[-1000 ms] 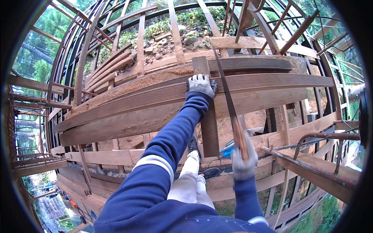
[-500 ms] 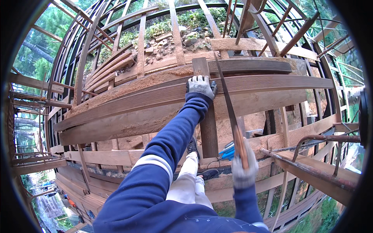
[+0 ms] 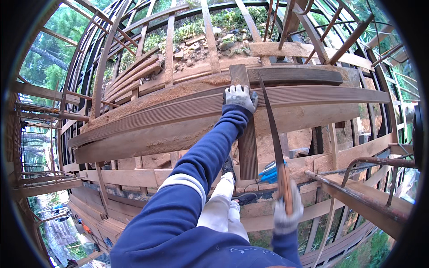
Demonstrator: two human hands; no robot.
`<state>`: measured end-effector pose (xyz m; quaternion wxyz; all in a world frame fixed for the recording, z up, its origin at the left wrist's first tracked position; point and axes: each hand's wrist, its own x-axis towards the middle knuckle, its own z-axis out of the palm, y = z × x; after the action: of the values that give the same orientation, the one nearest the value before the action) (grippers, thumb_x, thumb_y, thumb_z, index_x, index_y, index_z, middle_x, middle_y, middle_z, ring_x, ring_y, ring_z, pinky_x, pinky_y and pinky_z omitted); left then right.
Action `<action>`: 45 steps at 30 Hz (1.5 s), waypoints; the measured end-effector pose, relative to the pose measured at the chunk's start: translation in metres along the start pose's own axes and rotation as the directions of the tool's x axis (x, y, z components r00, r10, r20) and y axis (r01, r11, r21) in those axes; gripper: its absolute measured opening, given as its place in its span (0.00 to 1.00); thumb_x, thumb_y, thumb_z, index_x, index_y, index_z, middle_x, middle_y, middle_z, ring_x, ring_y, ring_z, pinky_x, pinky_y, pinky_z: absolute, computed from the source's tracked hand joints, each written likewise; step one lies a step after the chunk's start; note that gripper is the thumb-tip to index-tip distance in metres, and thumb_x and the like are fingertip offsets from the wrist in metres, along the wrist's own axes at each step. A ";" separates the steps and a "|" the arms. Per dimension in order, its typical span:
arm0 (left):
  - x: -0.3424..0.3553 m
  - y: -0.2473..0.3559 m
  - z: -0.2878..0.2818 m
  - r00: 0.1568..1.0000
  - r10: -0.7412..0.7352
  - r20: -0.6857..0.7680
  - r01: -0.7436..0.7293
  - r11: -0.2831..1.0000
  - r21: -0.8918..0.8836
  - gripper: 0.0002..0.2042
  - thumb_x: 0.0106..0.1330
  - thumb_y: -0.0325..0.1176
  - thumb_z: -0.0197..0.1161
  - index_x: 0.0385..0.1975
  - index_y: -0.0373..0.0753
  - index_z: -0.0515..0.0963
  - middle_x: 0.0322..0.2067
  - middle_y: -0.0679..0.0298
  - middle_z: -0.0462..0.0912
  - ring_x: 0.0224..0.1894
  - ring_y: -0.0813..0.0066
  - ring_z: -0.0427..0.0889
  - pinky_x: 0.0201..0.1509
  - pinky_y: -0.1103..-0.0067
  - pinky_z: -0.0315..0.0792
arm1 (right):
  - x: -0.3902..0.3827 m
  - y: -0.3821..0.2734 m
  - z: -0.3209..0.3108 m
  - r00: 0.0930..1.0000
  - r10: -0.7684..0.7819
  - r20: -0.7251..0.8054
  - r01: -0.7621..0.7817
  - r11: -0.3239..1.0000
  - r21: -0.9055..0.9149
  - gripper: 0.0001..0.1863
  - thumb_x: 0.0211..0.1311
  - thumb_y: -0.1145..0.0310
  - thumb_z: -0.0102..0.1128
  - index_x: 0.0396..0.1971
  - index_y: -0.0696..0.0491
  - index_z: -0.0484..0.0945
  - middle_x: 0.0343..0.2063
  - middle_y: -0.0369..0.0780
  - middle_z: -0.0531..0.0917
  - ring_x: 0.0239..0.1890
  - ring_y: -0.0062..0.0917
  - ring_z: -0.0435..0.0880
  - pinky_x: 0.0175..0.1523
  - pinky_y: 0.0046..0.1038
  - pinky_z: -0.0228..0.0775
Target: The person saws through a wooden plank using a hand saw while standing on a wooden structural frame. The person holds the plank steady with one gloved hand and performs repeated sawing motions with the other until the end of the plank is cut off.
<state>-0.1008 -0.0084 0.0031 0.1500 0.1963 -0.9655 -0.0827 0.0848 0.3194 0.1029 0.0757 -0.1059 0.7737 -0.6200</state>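
My left hand (image 3: 240, 98), in a grey-and-white work glove, is clamped over a short grooved board (image 3: 248, 154) where it crosses a long ribbed brown plank (image 3: 156, 117). The short board lies across the plank, its near end sticking out toward me. A handsaw (image 3: 272, 125) with a wooden handle is gripped in my gloved right hand (image 3: 288, 214), which is somewhat blurred. Its long tapering blade points away from me and crosses the plank just right of my left hand. Whether the teeth touch the wood I cannot tell.
Below the plank runs a sawdust-covered beam (image 3: 134, 145). A blue object (image 3: 269, 173) lies beside the saw handle. Rusty metal tubing (image 3: 375, 161) stands at right. Stacked boards (image 3: 134, 80) lie at far left, and rubble (image 3: 192, 53) shows beyond open framing.
The saw and my right hand have drawn back toward me a little. My left hand keeps its hold on the boards, while the whole view has shifted slightly.
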 end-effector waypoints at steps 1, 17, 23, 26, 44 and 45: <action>-0.002 -0.002 0.006 0.998 0.035 -0.048 -0.035 0.999 0.011 0.19 0.70 0.50 0.56 0.41 0.39 0.82 0.42 0.52 0.83 0.48 0.52 0.81 0.58 0.57 0.69 | 0.049 0.014 0.021 0.997 -0.066 0.028 0.068 0.992 -0.106 0.30 0.58 0.84 0.58 0.65 0.66 0.73 0.59 0.55 0.83 0.57 0.36 0.87 0.58 0.34 0.81; 0.000 -0.002 0.008 1.000 0.013 -0.026 -0.014 1.000 -0.014 0.20 0.68 0.51 0.59 0.42 0.39 0.83 0.42 0.53 0.83 0.49 0.53 0.80 0.57 0.58 0.69 | 0.070 0.017 0.044 0.993 0.108 -0.051 -0.107 0.994 0.035 0.30 0.60 0.82 0.58 0.66 0.63 0.73 0.59 0.55 0.82 0.61 0.33 0.84 0.63 0.33 0.77; 0.006 -0.006 0.000 0.998 0.018 0.052 -0.018 1.000 0.005 0.20 0.69 0.52 0.59 0.43 0.39 0.83 0.43 0.53 0.84 0.50 0.54 0.80 0.57 0.59 0.69 | 0.140 0.028 0.073 0.992 -0.114 -0.053 0.107 0.987 -0.116 0.31 0.57 0.78 0.65 0.63 0.64 0.75 0.55 0.55 0.84 0.54 0.45 0.87 0.58 0.34 0.80; 0.004 -0.008 -0.002 0.999 0.001 0.048 -0.001 1.000 0.000 0.20 0.69 0.51 0.59 0.43 0.39 0.83 0.43 0.53 0.84 0.50 0.54 0.80 0.57 0.58 0.69 | -0.002 0.006 0.014 0.997 0.054 -0.059 -0.056 0.998 -0.034 0.32 0.56 0.81 0.59 0.65 0.64 0.73 0.60 0.56 0.81 0.61 0.45 0.83 0.64 0.37 0.77; 0.002 -0.007 -0.005 0.999 0.004 0.053 -0.006 0.999 0.037 0.20 0.69 0.51 0.58 0.42 0.39 0.82 0.42 0.53 0.83 0.49 0.54 0.80 0.57 0.58 0.69 | -0.044 -0.014 -0.023 0.993 0.095 0.067 -0.079 0.975 -0.207 0.37 0.51 0.84 0.61 0.67 0.66 0.70 0.61 0.55 0.82 0.63 0.41 0.83 0.67 0.35 0.73; 0.006 -0.006 -0.001 1.000 0.003 0.028 -0.004 1.000 0.029 0.20 0.69 0.51 0.57 0.43 0.39 0.82 0.42 0.53 0.83 0.49 0.54 0.80 0.58 0.58 0.69 | -0.024 0.002 -0.011 0.998 0.047 0.038 -0.044 0.996 -0.078 0.36 0.53 0.82 0.60 0.67 0.66 0.70 0.60 0.54 0.82 0.62 0.39 0.84 0.66 0.35 0.74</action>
<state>-0.1040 -0.0160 0.0039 0.1338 0.1955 -0.9689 -0.0709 0.1053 0.3362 0.1025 0.1011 -0.1034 0.7976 -0.5856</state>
